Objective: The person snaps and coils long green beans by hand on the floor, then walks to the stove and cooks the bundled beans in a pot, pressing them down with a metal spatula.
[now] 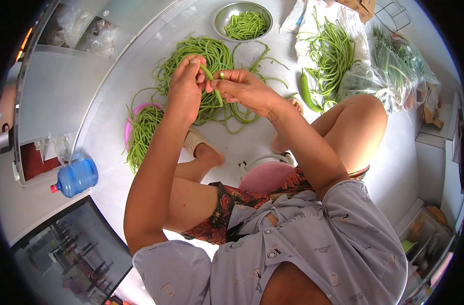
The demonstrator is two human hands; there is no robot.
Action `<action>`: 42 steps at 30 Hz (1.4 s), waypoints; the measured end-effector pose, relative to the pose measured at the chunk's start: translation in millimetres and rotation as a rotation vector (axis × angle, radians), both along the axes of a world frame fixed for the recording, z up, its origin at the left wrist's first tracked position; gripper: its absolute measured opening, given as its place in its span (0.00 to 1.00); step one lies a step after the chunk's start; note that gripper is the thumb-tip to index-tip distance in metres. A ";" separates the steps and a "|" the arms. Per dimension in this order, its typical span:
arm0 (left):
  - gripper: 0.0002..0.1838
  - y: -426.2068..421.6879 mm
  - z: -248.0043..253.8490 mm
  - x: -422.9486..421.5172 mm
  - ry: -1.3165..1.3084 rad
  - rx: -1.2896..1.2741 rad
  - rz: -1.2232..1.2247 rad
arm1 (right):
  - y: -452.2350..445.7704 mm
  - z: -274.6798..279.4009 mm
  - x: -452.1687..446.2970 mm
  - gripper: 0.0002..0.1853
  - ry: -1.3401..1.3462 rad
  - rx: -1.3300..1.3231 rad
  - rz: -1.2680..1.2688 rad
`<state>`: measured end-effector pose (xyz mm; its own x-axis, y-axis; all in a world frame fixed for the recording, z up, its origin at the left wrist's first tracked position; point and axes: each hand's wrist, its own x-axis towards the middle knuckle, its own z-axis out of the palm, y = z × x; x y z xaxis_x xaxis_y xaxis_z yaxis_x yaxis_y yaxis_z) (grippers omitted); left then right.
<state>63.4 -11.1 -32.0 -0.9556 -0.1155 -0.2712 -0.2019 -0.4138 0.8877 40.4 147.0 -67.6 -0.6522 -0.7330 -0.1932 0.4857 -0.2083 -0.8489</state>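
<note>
A person on a pink stool (266, 177), set on the near side of the pile (206, 48), holds a green bean (206, 72) above it with both bare hands. The left hand (187, 84) is closed in a pinch, thumb and fingertips gripping the bean over the pile's middle. The right hand (243, 90), over the pile's right part, pinches between thumb and forefinger, its other fingers loosely curled; a green length (219, 97) hangs beneath it, a cut-looking tip pokes out above, and whether these are one bean or several pieces cannot be told behind the fingers. The pile, a tangle of long beans, lies on the pale floor (361, 152), with stray strands trailing off to its right. Just beyond the pile stands a steel bowl (221, 21) of short bean pieces (246, 25). Near the pile's left side, a pink basin (127, 134) holds more long beans (143, 129). Well to the right of the pile, another bunch (333, 53) rests on a white sack (355, 23), a thick green gourd (306, 92) on its pile-facing side; farther right of the pile sits a clear bag (374, 84) with greens (394, 53). A blue jug (78, 177) lies well to the left of the pile, on the person's side
</note>
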 end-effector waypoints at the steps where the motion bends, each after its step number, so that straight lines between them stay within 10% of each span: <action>1: 0.09 0.2 2.1 0.8 0.045 -0.163 -0.014 | -1.4 -0.9 0.1 0.08 -0.014 0.002 -0.046; 6: 0.09 4.1 1.1 3.1 0.420 -0.832 -0.028 | -3.5 -17.8 -10.1 0.08 -0.316 -0.109 -0.211; 19: 0.12 -0.4 -15.4 6.0 -0.213 -0.221 -0.094 | 11.0 -34.2 -23.7 0.11 -0.527 -0.347 -0.283; 31: 0.31 7.6 -10.0 16.7 -0.136 -0.425 -0.271 | -20.7 -144.5 -46.9 0.17 -1.120 -0.441 -0.502; 37: 0.26 6.2 16.6 22.2 -0.172 -0.396 -0.246 | 8.7 -87.5 -198.9 0.23 -0.610 -0.092 -0.655; 42: 0.25 -7.4 26.9 24.3 -0.227 -0.417 -0.249 | 54.8 -191.4 -239.4 0.19 0.070 0.853 -0.449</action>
<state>87.8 -18.5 -5.1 -0.8903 -0.0348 -0.4540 -0.4552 0.0502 0.8890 -199.0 201.7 -259.0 -0.8677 -0.0435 -0.4952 0.4538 0.3372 -0.8248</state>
